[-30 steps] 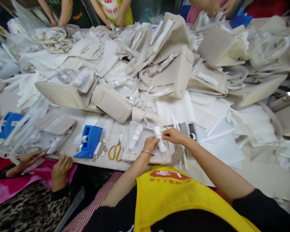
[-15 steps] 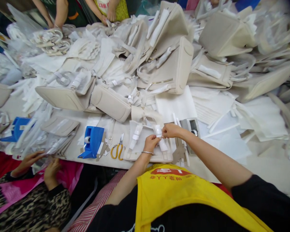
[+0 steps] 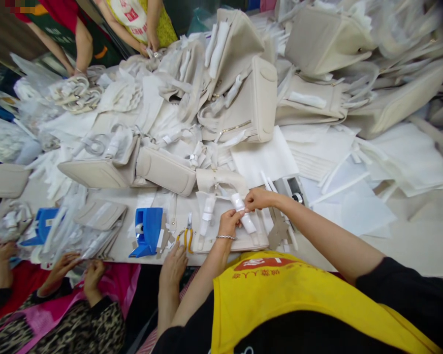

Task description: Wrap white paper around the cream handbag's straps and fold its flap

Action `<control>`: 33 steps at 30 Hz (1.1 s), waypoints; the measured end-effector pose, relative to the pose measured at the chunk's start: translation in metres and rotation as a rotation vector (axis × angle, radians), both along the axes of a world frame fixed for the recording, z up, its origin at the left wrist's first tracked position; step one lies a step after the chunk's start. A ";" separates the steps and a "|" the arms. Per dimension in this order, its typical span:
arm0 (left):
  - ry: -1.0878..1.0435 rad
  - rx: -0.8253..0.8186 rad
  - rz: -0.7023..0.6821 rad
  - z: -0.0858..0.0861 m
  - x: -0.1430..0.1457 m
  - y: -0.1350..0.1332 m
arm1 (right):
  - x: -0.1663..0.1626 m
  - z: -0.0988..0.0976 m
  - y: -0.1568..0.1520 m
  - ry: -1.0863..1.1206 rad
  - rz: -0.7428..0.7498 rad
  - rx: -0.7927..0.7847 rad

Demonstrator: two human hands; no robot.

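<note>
A cream handbag [image 3: 256, 240] lies flat on the table in front of me. Two handle ends wrapped in white padding rest on it, a left wrapped handle [image 3: 207, 216] and a right wrapped handle [image 3: 248, 222]. My left hand [image 3: 230, 222] pinches the right wrapped handle at its middle, palm down over the bag. From the other side my right hand [image 3: 257, 199] closes its fingertips on that same wrap. The fingertips of both hands nearly meet; whether a bit of tape is between them is too small to tell.
Another person's hand [image 3: 174, 265] is at yellow-handled scissors [image 3: 188, 236] left of my bag. Beyond stand a blue tape dispenser [image 3: 147, 231] and a grey dispenser [image 3: 294, 189]. Cream bags [image 3: 239, 108] and white foam sheets [image 3: 264, 155] are heaped behind. Co-workers work at left and across.
Another person's hand has come in from below to the scissors. My hands stay on the wrapped handle, with little movement. The camera view has shifted slightly.
</note>
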State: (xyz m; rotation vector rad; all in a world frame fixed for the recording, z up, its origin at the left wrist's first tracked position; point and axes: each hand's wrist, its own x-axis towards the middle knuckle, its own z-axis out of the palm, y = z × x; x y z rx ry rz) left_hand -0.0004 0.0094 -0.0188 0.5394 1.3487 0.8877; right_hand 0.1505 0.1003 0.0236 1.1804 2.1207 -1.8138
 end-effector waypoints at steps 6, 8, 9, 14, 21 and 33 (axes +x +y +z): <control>-0.096 -0.038 0.027 0.006 -0.004 0.001 | 0.007 -0.011 -0.007 0.216 -0.023 0.112; -0.107 -0.050 0.020 0.009 -0.004 0.000 | 0.006 -0.010 -0.010 0.216 -0.019 0.212; -0.109 -0.055 0.010 0.010 -0.005 0.000 | 0.006 -0.009 -0.011 0.201 -0.029 0.246; -0.139 -0.056 -0.017 0.013 -0.008 -0.004 | 0.001 -0.010 -0.019 0.216 -0.105 0.277; -0.183 -0.052 -0.030 0.011 -0.013 -0.003 | -0.002 -0.019 -0.032 0.255 -0.290 0.312; -0.058 -0.058 -0.116 0.009 -0.018 0.000 | -0.015 -0.017 -0.043 0.002 -0.426 0.273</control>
